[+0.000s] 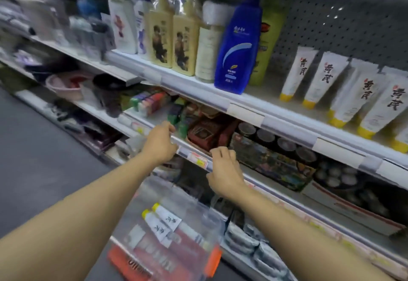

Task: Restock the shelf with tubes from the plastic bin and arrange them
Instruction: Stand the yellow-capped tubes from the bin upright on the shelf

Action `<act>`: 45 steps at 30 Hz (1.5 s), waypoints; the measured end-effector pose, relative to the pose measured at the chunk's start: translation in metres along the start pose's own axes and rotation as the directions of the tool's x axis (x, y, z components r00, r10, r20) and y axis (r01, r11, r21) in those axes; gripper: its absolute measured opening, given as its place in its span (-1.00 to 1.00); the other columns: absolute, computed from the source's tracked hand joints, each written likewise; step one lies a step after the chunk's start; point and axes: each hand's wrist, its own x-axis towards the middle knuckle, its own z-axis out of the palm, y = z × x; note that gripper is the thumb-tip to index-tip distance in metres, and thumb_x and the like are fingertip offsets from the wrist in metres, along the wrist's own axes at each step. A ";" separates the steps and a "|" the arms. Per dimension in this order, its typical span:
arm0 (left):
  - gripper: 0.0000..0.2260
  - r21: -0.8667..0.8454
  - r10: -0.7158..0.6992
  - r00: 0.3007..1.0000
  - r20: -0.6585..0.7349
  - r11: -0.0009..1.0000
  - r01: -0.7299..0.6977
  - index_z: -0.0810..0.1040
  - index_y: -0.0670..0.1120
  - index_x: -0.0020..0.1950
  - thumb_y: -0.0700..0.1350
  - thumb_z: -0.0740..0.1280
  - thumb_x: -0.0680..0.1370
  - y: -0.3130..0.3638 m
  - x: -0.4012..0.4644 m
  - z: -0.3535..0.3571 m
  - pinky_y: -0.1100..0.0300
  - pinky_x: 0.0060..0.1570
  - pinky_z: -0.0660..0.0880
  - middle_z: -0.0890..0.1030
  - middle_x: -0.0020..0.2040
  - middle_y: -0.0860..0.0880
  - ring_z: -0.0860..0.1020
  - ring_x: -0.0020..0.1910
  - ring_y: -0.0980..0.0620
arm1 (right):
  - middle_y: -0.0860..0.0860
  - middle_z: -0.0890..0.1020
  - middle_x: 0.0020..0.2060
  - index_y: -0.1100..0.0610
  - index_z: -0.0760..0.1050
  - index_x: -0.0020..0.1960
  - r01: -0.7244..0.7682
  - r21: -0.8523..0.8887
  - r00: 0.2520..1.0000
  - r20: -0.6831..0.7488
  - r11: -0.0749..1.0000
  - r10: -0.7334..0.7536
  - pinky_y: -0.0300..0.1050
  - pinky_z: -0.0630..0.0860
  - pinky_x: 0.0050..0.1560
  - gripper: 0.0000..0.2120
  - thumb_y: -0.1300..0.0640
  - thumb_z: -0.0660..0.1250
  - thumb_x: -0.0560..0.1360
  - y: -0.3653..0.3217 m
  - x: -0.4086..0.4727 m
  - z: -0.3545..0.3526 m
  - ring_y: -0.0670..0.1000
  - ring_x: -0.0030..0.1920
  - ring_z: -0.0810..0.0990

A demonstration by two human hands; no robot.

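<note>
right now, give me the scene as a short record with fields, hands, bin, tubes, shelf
left hand: empty, fingers loosely curled, by the middle shelf edge
right hand: empty, fingers loosely curled, by the same edge
plastic bin: clear, below the hands
tubes in bin: two, yellow caps, lying flat
tubes on shelf: upper shelf, caps down
blue bottle: left of them

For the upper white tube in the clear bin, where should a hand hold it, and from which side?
Grip the upper white tube across its flat middle, coming from above through the clear bin's open top. It lies flat, yellow cap up-left, beside a second tube, so the top face is free.
</note>
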 end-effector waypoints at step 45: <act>-0.68 0.693 -0.211 0.810 0.548 0.657 -0.297 0.35 -0.10 0.35 -0.17 0.07 0.60 -0.361 0.036 0.325 -0.02 0.46 0.00 0.31 0.38 -0.14 0.23 0.40 -0.15 | 0.10 0.30 0.30 0.15 0.23 0.38 0.330 0.070 0.647 0.709 0.941 -0.280 -0.09 0.38 0.24 -0.46 0.22 0.35 0.46 0.036 0.111 0.410 0.10 0.30 0.28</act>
